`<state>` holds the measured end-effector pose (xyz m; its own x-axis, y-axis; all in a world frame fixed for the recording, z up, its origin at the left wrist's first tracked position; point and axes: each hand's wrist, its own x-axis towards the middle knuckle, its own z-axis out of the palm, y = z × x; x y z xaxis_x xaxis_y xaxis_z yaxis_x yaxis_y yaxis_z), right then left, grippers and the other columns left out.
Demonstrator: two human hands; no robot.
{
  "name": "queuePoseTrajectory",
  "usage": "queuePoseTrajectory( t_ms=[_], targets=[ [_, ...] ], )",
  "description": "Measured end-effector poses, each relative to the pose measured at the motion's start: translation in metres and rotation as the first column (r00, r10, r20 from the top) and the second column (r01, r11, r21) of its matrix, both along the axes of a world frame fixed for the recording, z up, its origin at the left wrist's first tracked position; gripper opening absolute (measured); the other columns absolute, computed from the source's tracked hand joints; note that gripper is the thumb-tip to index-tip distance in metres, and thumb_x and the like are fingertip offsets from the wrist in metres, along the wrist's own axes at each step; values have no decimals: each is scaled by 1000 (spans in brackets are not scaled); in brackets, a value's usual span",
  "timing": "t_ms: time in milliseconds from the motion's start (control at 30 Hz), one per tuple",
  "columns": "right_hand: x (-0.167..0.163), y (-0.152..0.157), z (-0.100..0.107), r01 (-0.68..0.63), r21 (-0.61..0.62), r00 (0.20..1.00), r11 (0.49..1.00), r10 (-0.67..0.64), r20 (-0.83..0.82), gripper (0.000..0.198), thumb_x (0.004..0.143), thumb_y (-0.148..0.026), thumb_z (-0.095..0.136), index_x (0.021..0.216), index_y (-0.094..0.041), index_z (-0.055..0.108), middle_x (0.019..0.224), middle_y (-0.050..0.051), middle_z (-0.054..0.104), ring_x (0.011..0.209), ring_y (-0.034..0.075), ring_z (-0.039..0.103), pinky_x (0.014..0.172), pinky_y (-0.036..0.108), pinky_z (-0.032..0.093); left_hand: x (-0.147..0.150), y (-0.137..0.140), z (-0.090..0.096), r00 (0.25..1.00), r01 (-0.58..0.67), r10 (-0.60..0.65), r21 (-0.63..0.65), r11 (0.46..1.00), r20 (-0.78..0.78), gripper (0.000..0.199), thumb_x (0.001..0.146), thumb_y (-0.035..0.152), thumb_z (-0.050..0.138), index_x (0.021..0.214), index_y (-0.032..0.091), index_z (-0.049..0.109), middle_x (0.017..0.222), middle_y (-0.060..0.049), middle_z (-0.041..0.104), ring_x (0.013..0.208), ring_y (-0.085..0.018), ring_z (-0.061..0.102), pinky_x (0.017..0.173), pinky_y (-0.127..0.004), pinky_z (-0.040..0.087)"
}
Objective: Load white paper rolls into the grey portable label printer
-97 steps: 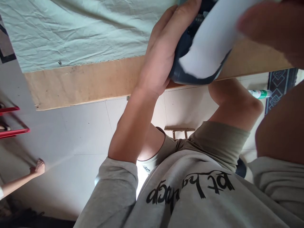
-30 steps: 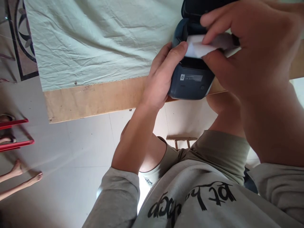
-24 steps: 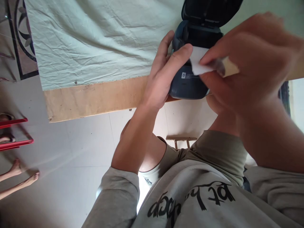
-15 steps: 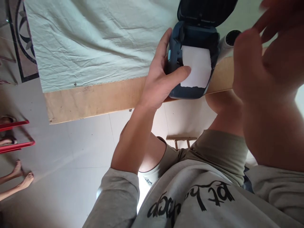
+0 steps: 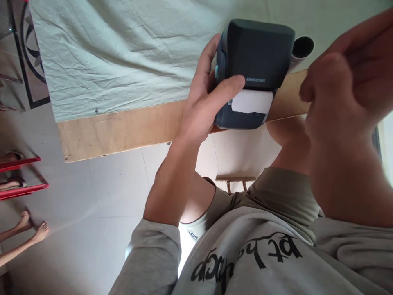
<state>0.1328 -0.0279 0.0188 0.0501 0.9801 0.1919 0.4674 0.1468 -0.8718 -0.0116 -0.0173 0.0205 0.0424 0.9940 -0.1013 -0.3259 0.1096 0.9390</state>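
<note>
A dark label printer with "NIIMBOT" lettering on its lid is held by my left hand, with the thumb on the lid and fingers along the left side. The lid is down. A strip of white label paper sticks out beneath the lid's lower edge. My right hand is in the air to the right of the printer, apart from it, with fingers stretched out and nothing visible in it. Between the two stands a pale cylinder with a dark round opening, partly hidden by the printer.
A pale green cloth covers the table, whose bare wooden edge runs along the near side. My legs are below it. On the left are a red-framed object on the floor and another person's bare feet.
The printer's lid has swung down from open to closed, covering most of the white paper. My right hand has moved slightly lower. My left hand keeps its grip.
</note>
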Motion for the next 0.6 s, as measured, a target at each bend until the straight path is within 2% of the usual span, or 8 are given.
queuePoseTrajectory(
  t_ms=[67,167,267,367,433,533,600],
  targets=[
    [-2,-3,0,-13,-41,999,999,15,30,34,73,-37,37,62,-5,41,57,2,41,53,-4,38,49,13,27,0,4,-1,999,32,-31,-68,997,18,17,75,22,44,90,17,48,92,-4,51,95,-22,53,72,-32,46],
    [-6,-2,1,-77,-211,994,975,92,61,51,73,-48,32,52,-2,42,46,2,38,44,-4,36,42,11,26,-5,12,-5,987,155,-144,-185,970,72,20,70,31,53,83,16,50,85,-5,54,92,-26,55,74,-42,46],
    [-10,0,0,-25,-227,995,973,47,88,58,69,-56,34,49,-1,42,42,1,36,40,-6,32,38,7,21,-10,18,-9,979,189,-167,-206,960,119,16,70,27,54,80,15,50,78,-3,54,87,-25,57,76,-46,45],
    [-9,1,-1,-29,-229,994,973,53,98,59,67,-56,36,49,0,42,41,1,36,39,-9,29,39,4,17,-10,16,-10,980,168,-150,-133,977,131,13,71,21,52,82,14,48,73,-2,52,77,-20,59,70,-42,47],
    [-8,2,-1,-63,-246,990,967,92,105,59,66,-56,37,50,0,42,42,0,37,41,-9,29,40,3,17,-7,12,-8,983,150,-139,-91,984,116,11,72,19,51,81,14,48,73,-2,50,70,-15,57,67,-34,46],
    [-5,4,-1,-68,-279,983,958,112,148,59,65,-58,37,54,-1,47,44,0,39,41,-8,31,40,4,17,0,3,-2,999,48,-46,-73,996,28,6,75,18,45,79,14,48,72,-1,47,66,-9,52,59,-22,42],
    [-5,6,-1,-62,-308,983,949,112,147,59,64,-60,37,56,-2,48,45,0,40,41,-7,33,39,5,20,5,-3,4,999,-32,30,-75,997,-29,7,76,17,41,76,15,48,71,-1,45,65,-7,50,56,-19,39]
  ],
)
